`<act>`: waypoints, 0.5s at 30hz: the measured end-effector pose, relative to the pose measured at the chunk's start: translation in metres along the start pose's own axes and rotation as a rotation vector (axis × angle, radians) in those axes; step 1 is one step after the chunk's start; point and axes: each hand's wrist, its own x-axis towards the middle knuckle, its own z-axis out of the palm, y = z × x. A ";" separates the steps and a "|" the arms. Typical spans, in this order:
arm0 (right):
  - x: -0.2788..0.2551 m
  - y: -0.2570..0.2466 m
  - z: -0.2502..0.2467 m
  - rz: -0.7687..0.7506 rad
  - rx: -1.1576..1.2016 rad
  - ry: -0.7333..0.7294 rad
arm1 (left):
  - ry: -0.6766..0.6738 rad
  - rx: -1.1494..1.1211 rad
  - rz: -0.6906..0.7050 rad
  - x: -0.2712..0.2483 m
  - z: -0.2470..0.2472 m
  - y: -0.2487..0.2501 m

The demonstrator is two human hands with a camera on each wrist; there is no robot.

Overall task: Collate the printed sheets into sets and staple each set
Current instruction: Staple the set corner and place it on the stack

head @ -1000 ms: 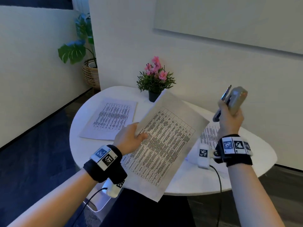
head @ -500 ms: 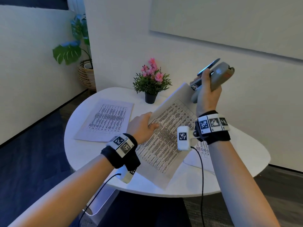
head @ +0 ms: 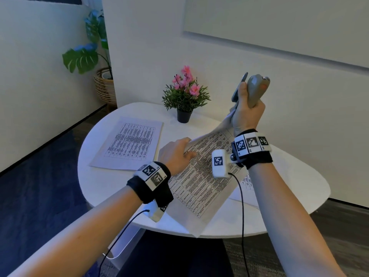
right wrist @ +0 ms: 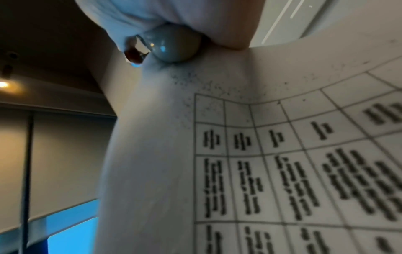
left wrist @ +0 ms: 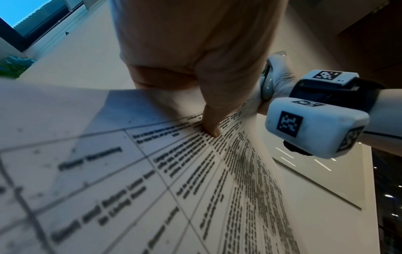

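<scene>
Sheets [head: 199,184]: your set is lifted off the desk [head: 103,182], far corner raised into the stapler [head: 253,90].
Left hand [head: 175,154]: pinches the set's near edge, thumb on top, likely to keep pages aligned.
Right hand [head: 246,114]: wrapped round the stapler, apparently ready to squeeze.
Other pile [head: 129,142]: flat on the desk, left of the set.
</scene>
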 end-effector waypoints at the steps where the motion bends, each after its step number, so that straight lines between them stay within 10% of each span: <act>1: -0.001 0.002 0.001 0.026 -0.002 0.006 | -0.007 0.016 -0.005 0.000 0.001 -0.003; 8: 0.004 0.057 -0.025 0.199 -0.393 0.156 | 0.053 -0.078 -0.192 0.002 -0.005 -0.053; 15: -0.039 0.138 -0.052 0.601 -1.223 -0.514 | 0.151 -0.426 -0.362 0.015 -0.038 -0.085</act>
